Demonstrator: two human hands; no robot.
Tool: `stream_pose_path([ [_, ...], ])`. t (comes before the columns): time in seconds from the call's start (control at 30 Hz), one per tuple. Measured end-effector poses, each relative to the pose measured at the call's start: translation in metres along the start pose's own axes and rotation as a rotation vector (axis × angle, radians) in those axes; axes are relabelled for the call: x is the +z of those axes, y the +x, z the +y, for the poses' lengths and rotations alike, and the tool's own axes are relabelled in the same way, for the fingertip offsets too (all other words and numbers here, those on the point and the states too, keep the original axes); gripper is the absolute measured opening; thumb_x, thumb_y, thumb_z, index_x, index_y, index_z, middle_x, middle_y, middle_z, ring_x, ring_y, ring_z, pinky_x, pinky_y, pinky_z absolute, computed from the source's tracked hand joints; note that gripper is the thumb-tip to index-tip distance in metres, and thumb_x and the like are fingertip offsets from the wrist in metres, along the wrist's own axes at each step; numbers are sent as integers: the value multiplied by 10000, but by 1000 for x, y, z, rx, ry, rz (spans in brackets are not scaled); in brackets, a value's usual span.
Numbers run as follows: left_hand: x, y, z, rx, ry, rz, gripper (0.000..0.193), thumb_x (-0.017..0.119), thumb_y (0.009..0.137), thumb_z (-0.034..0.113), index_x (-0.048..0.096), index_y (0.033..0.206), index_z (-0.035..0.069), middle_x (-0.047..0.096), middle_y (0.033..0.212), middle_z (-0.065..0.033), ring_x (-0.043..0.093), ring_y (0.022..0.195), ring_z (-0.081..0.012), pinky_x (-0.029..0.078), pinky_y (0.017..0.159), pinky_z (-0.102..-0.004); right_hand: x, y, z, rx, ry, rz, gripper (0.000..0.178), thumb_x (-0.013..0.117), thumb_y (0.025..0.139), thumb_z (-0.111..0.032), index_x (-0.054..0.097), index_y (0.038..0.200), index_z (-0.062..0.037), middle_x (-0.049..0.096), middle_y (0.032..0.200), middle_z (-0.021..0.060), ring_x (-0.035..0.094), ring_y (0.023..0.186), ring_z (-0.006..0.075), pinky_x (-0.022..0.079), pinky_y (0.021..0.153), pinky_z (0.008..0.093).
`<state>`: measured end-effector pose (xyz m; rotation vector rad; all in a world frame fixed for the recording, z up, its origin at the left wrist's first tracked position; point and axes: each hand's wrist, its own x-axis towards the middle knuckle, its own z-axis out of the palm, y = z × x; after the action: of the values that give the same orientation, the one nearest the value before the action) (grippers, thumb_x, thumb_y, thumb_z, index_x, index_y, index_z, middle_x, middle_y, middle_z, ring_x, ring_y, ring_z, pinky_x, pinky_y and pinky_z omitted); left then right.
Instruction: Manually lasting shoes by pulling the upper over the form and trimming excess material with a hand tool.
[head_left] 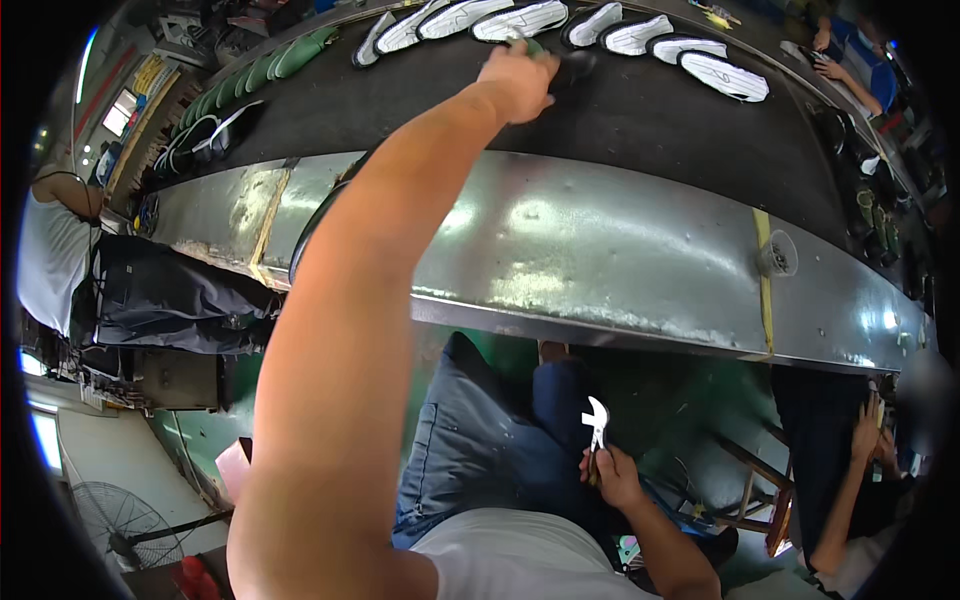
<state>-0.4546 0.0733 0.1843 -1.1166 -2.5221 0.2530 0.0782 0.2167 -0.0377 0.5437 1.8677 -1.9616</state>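
Note:
My left arm stretches across the metal-edged bench to the far side of its dark belt. There my left hand [518, 82] is closed round a green shoe last [526, 46] with a dark, blurred part on its right. Motion smears its fingers, and the hand hides much of the last. Just beyond it lies a row of shoes with white soles [640, 36] turned up. Down by my lap, my right hand [615, 478] grips a pair of shoemaker's lasting pliers [596, 425] by the handles, with the shiny hooked head pointing up.
Green lasts [262, 72] line the belt's far left, near dark uppers [205, 138]. A clear plastic cup [778, 254] sits on the metal edge [600, 255]. Co-workers are at both sides. A wooden stool [755, 490] stands at right, a fan [125, 530] at lower left.

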Motion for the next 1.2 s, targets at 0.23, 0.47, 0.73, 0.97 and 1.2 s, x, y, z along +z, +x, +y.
stream_pose_path([
  [0.23, 2, -51, -86, -345, -650, -218, 668, 678, 887, 445, 526, 1410, 58, 543, 1410, -229, 546, 1290, -362, 460, 1058, -408, -9, -3, 4, 35, 101, 9, 430, 401, 1059, -345, 610, 1022, 29, 674, 825, 89, 648, 687, 147, 513, 645, 293],
  [0.47, -34, -176, -99, -647, -825, -444, 772, 754, 874, 383, 435, 1467, 5, 618, 1300, -163, 583, 1184, -232, 429, 1045, -343, -6, 3, -10, -39, 42, -53, 314, 475, 1033, -252, 601, 1050, 35, 662, 836, 80, 644, 698, 146, 518, 660, 296],
  [0.73, -122, -324, 105, -476, -1642, 120, 779, 801, 832, 158, 413, 1493, 24, 555, 1378, -115, 543, 1217, -175, 425, 1058, -329, 9, -42, -14, -281, -291, 88, 291, 622, 946, -167, 591, 1166, 21, 643, 852, 74, 632, 760, 155, 513, 724, 303],
  [0.97, -48, -411, 246, -558, -2040, 50, 600, 598, 1001, 114, 331, 1538, 121, 570, 1270, -24, 522, 1122, -91, 416, 1016, -268, 40, -75, -96, -332, -464, -168, 331, 621, 953, -176, 586, 1228, 4, 677, 908, 112, 645, 778, 195, 512, 744, 326],
  [1.2, -32, -418, 246, -525, -2031, 69, 502, 532, 1046, 268, 376, 1492, 97, 525, 1306, -34, 494, 1169, -127, 394, 1033, -288, 65, -77, -95, -273, -451, -209, 355, 578, 978, -158, 552, 1278, 29, 662, 956, 61, 603, 740, 113, 522, 692, 272],
])
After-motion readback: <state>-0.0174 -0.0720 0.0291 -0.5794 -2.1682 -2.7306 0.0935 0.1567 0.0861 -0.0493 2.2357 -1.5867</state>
